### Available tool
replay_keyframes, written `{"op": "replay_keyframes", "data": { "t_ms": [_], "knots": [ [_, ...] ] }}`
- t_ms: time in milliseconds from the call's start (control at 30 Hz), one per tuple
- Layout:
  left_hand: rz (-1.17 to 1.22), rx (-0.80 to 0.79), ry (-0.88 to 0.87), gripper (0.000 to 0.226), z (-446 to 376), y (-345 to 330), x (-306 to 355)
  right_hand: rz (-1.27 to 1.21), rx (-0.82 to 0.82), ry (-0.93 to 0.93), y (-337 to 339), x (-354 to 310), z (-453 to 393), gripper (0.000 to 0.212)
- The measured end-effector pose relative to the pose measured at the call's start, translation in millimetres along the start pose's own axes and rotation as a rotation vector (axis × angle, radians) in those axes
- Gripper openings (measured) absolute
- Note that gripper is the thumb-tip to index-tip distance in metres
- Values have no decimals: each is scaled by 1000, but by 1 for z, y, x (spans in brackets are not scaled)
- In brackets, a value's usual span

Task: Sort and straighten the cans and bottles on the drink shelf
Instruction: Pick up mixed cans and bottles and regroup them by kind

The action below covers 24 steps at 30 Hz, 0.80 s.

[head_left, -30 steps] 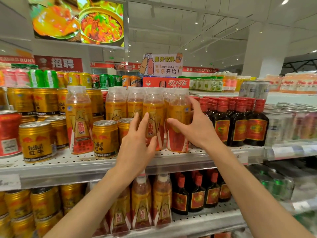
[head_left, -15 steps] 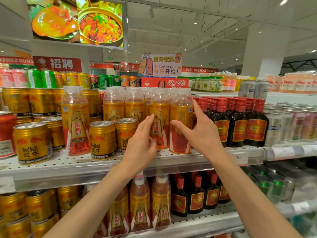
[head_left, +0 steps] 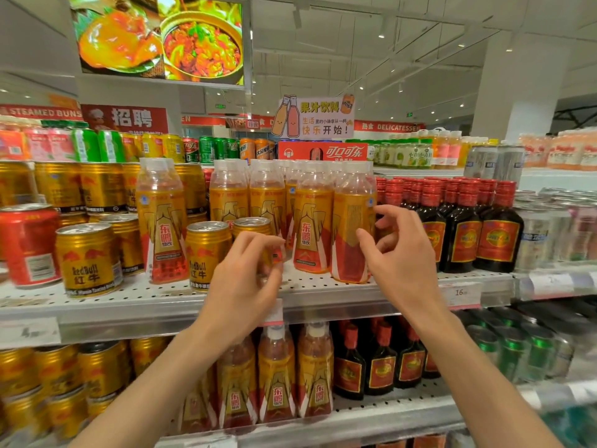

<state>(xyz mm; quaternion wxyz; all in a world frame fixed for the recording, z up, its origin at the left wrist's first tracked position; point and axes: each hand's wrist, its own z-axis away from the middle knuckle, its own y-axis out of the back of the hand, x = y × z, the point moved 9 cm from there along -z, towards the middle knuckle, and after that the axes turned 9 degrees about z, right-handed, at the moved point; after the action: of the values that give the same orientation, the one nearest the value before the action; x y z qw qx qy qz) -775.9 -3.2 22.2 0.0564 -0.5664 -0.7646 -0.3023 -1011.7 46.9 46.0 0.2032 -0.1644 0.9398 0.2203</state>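
Nearest: both forearms reach in from below toward the upper shelf [head_left: 307, 287].

Left hand [head_left: 245, 279]: fingers curled loosely, tips drawn toward each other in front of the shelf edge. Nothing is clearly between them; motion blur there, so whether they touch anything I cannot tell. Reads as an empty, half-closed grip.

Right hand [head_left: 399, 253]: fingers spread and bent, thumb just at the front bottle [head_left: 352, 234], index near its right shoulder. The grip is not closed around the bottle; at most light contact.

Task's thing: the front bottle stands upright on the shelf edge, right end of the row of orange bottles [head_left: 268, 202]. Its label shows fine print, not the logo. The bottle just left of it [head_left: 311, 227] faces logo-forward.

Left of the front bottle: two gold cans [head_left: 208, 253] stand in front of the bottle row; one lone orange bottle [head_left: 161, 221] stands among the cans [head_left: 87, 257]. Right: dark bottles with red caps [head_left: 465, 227], in tidy rows.

Judgement, step in hand: turning the front bottle to face forward. Do well by:
- rolling it with thumb and fingertips low on the body, base flat on the shelf;
- keeping it back from the edge;
- not nudging the dark bottles.

Remaining, likely: move the lone bottle and the two cans to their own kind.
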Motion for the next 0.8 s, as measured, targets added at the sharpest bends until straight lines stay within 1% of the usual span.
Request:
{"op": "replay_keyframes", "data": {
  "t_ms": [67,100,167,233,300,400,500,600,700,800],
  "knots": [
    [-73,44,-27,24,4,25,1,-19,6,60,-1,-15,4,27],
    [-104,69,-31,23,5,38,-1,-24,-16,88,-6,-23,4,22],
    [-152,113,-28,24,6,62,-8,-20,-104,143,-23,-41,5,15],
    [-186,148,-14,29,6,81,-18,-4,-216,202,-48,-59,6,13],
    [-215,162,21,34,9,93,-29,7,-312,242,-74,-76,7,15],
    [-219,135,66,43,14,100,-44,42,-406,265,-103,-97,7,27],
    [-211,97,82,50,18,98,-51,48,-416,245,-114,-107,2,29],
    [-204,68,81,54,19,95,-54,58,-447,245,-122,-109,-1,37],
    [-197,51,73,55,19,95,-56,60,-525,233,-128,-108,0,34],
    [-189,40,66,54,19,94,-57,20,-526,188,-123,-105,-5,31]
  ]
}}
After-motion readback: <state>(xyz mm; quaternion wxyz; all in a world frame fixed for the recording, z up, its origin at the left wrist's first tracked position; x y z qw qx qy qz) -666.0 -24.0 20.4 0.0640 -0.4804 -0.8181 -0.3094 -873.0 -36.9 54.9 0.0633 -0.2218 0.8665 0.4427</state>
